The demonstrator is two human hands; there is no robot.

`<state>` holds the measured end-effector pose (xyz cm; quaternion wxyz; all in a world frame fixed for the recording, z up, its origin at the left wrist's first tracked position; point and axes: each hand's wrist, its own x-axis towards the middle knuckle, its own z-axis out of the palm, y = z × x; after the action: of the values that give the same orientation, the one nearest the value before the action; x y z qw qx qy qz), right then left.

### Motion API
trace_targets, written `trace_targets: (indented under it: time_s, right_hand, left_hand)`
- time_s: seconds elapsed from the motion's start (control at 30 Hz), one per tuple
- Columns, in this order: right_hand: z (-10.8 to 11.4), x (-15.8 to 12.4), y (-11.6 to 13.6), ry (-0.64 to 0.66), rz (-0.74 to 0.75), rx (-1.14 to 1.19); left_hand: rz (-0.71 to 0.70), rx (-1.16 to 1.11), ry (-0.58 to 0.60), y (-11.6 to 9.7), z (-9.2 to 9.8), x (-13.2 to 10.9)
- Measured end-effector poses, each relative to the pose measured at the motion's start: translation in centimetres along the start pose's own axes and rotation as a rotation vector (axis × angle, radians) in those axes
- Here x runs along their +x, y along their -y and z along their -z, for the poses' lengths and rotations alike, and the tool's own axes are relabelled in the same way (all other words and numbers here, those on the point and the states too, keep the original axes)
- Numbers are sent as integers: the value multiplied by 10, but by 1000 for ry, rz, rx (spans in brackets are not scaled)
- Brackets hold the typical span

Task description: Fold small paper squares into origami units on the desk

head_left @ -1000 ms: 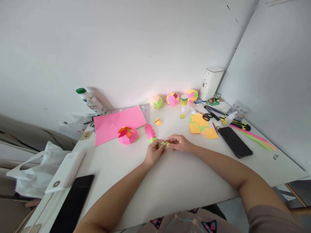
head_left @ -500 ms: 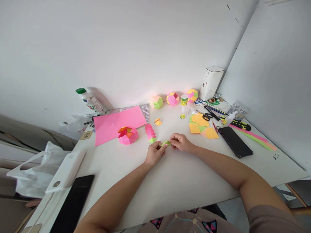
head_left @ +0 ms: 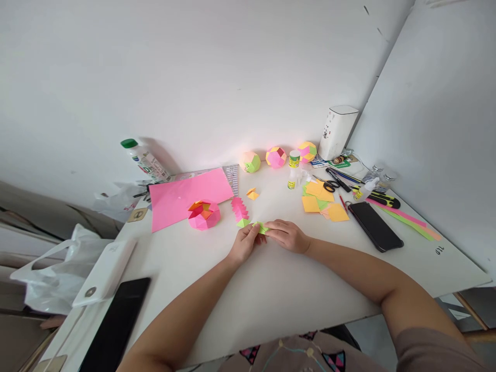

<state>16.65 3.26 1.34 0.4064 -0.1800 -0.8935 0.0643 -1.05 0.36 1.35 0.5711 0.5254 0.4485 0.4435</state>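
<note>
A small folded piece of green paper is between my two hands, over the near middle of the white table. My left hand pinches its left side, thumb on top. The fingers of my right hand are closed on its right side. Just beyond my left hand lies a row of pink folded paper pieces with a green one at its near end. A small orange folded piece rests farther back. To the left sits a pink and orange faceted paper bowl shape, open at the top.
Paper balls line the wall. Orange and green paper squares, scissors, a glue bottle and a black phone lie to the right. Pink sheet, white bottle and black tablet-like slab are left.
My right hand has moved slightly left and turned flatter, its fingers now laid over the green paper. The paper has shifted a little left; my left hand keeps its pinch.
</note>
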Motion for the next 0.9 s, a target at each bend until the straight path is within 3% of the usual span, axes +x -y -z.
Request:
trace_targets:
  time_s: [0.27, 0.47, 0.6, 0.9]
  right_hand:
    - [2, 3, 0, 62, 18, -26]
    - [2, 2, -2, 77, 12, -24]
    - [2, 2, -2, 72, -86, 86]
    - [1, 5, -6, -29, -372, 394]
  left_hand:
    - [37, -30, 2, 0, 0, 0]
    - [58, 13, -58, -2, -4, 0]
    - [45, 72, -61, -5, -5, -1]
    - [21, 109, 79, -7, -6, -4]
